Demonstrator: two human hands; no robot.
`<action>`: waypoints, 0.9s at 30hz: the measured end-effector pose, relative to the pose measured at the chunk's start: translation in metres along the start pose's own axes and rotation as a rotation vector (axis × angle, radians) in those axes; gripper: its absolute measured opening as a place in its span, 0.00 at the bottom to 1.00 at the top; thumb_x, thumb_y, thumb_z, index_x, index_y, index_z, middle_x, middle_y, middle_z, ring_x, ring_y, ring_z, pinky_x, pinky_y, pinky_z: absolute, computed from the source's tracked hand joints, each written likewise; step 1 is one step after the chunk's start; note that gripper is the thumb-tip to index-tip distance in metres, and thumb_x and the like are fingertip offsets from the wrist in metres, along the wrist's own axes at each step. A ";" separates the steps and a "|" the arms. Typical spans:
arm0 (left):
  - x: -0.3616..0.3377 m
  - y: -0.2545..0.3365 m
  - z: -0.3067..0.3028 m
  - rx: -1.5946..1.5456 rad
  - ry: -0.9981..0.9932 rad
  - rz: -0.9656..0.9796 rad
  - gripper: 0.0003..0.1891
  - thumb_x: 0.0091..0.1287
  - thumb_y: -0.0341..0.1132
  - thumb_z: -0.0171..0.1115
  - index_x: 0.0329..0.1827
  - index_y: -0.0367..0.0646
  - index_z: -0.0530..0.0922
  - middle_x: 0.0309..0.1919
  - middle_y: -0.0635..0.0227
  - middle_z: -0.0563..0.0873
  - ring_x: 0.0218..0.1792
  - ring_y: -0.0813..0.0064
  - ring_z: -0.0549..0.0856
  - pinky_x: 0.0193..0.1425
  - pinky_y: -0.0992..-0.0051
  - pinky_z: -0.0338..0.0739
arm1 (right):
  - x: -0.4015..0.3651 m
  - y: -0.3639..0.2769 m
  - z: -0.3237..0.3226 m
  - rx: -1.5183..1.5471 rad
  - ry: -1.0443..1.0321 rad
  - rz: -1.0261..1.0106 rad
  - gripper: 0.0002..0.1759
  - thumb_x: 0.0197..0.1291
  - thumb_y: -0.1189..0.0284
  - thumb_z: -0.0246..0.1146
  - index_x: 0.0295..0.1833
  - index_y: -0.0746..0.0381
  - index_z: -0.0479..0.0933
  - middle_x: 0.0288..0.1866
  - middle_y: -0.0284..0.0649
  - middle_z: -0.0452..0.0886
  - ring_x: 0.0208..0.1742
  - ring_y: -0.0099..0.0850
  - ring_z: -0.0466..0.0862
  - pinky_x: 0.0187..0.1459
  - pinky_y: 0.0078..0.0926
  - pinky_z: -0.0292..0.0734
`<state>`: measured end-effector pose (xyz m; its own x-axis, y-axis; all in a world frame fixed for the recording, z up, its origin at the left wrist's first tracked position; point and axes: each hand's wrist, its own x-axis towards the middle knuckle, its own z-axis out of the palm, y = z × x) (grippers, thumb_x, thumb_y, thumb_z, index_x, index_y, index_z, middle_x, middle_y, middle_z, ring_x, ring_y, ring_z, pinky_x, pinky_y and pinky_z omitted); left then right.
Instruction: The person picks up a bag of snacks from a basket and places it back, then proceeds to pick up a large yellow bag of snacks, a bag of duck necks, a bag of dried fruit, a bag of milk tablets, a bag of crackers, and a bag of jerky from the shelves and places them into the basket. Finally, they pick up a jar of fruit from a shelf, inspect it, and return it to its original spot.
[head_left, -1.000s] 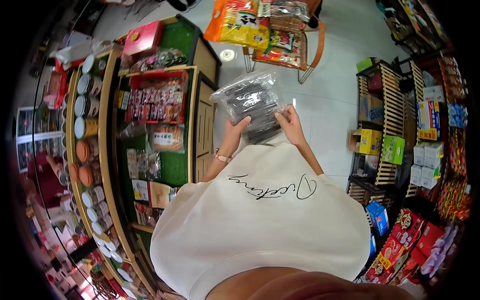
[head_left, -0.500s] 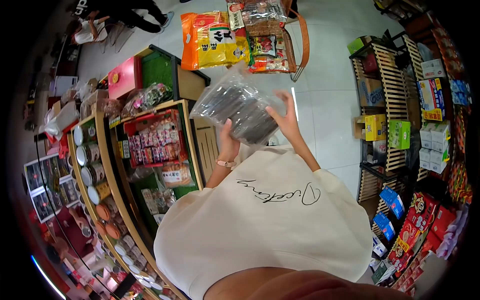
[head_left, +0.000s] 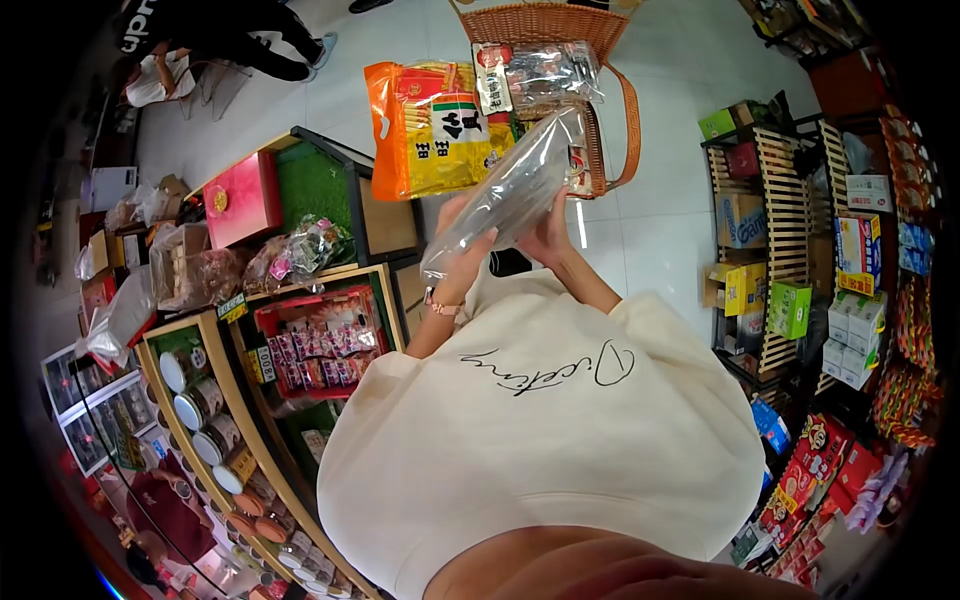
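Observation:
A clear plastic bag (head_left: 512,185) is held up in front of my chest, tilted nearly edge-on to me; its contents look greyish and are blurred by glare. My left hand (head_left: 462,255), with a bracelet at the wrist, grips its near left side. On the lower right side my right hand (head_left: 546,238) holds it, with the fingers partly behind the plastic. Just beyond the bag stands a wicker basket (head_left: 545,25). On it lie a large orange and yellow snack bag (head_left: 425,150) and another clear package (head_left: 550,75) with dark contents.
To the left is a wooden display shelf (head_left: 225,335) with jars and a red tray (head_left: 320,340) of small packets. A pink box (head_left: 240,200) sits on the display beyond. Slatted racks (head_left: 785,190) with boxes line the right. People are at the far left.
The clear bag has turned from facing me to nearly edge-on. My right hand has closed on its side. The basket appears lower in view, showing more of its wicker.

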<state>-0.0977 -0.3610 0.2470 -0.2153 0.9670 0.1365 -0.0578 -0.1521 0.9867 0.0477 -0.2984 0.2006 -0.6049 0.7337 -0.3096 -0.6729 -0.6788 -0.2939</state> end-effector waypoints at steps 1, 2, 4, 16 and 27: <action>0.010 0.002 0.002 -0.053 -0.004 -0.033 0.31 0.55 0.26 0.64 0.62 0.37 0.62 0.57 0.61 0.71 0.56 0.71 0.72 0.60 0.72 0.67 | 0.006 -0.004 -0.002 -0.016 0.024 -0.022 0.54 0.46 0.27 0.40 0.71 0.53 0.50 0.71 0.37 0.56 0.70 0.37 0.58 0.68 0.43 0.51; 0.018 0.006 0.007 -0.105 -0.007 -0.072 0.30 0.56 0.26 0.63 0.63 0.37 0.62 0.57 0.60 0.71 0.57 0.71 0.72 0.60 0.72 0.67 | 0.008 -0.008 -0.009 0.001 0.005 -0.038 0.51 0.48 0.30 0.43 0.71 0.53 0.50 0.71 0.37 0.56 0.70 0.36 0.57 0.68 0.44 0.51; 0.034 0.006 0.009 -0.234 -0.009 -0.168 0.30 0.57 0.26 0.61 0.64 0.37 0.62 0.58 0.61 0.71 0.59 0.71 0.70 0.61 0.71 0.66 | 0.016 -0.021 -0.025 0.030 -0.054 -0.083 0.47 0.52 0.35 0.49 0.70 0.52 0.50 0.70 0.36 0.56 0.70 0.36 0.56 0.68 0.44 0.51; 0.191 -0.081 0.028 -0.717 0.235 -0.608 0.21 0.62 0.34 0.56 0.58 0.39 0.68 0.54 0.64 0.76 0.56 0.68 0.73 0.62 0.64 0.65 | 0.100 -0.151 -0.075 -0.165 0.250 -0.018 0.30 0.56 0.79 0.61 0.64 0.59 0.59 0.58 0.37 0.70 0.58 0.29 0.71 0.60 0.33 0.67; 0.325 -0.244 0.065 -0.935 0.503 -0.900 0.10 0.58 0.36 0.64 0.40 0.47 0.74 0.39 0.66 0.80 0.42 0.70 0.77 0.52 0.67 0.70 | 0.273 -0.314 -0.120 -0.678 0.400 0.179 0.42 0.51 0.82 0.64 0.69 0.60 0.49 0.60 0.41 0.67 0.58 0.32 0.71 0.59 0.32 0.64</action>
<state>-0.0904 0.0031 0.0565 -0.0687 0.6583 -0.7496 -0.9423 0.2040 0.2656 0.1453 0.1113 0.1001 -0.3943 0.6328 -0.6664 -0.0979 -0.7499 -0.6543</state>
